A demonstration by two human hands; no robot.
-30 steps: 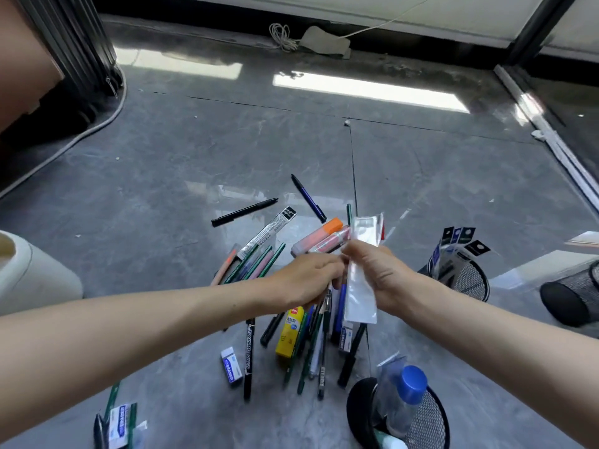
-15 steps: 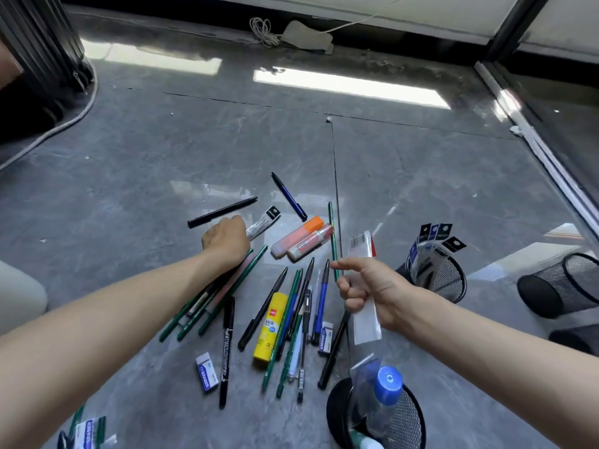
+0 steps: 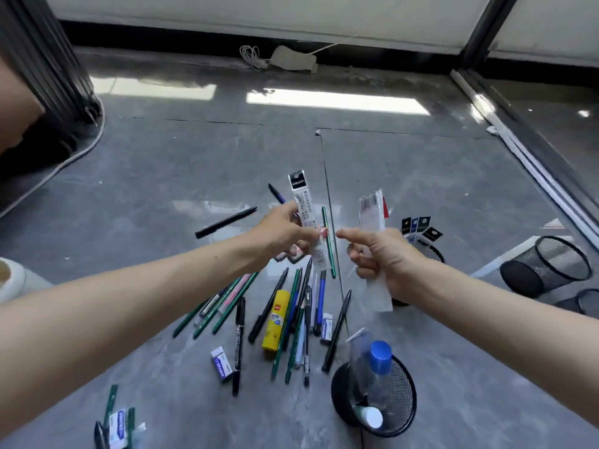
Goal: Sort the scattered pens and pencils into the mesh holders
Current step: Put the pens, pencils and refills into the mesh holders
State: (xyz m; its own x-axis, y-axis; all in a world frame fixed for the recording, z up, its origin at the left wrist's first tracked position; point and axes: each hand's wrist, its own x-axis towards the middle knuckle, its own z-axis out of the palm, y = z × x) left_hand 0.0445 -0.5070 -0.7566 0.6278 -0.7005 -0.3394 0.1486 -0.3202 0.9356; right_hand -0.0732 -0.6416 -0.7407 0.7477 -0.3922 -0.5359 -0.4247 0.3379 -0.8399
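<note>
The long clear refill packet with a black header [image 3: 303, 209] stood upright at centre frame, pinched near its lower end by my left hand [image 3: 282, 234]. Just to its right, my right hand [image 3: 389, 257] gripped a clear barcoded packet [image 3: 372, 215]. Loose pens and green pencils [image 3: 269, 305] lay below them, and a black mesh holder [image 3: 403, 400] sat at lower right.

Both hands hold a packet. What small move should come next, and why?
Probably the right hand drops its barcode packet into the mesh holder just behind it, where similar packets already stand; the left hand, gripping a black-topped packet, could follow.
</note>
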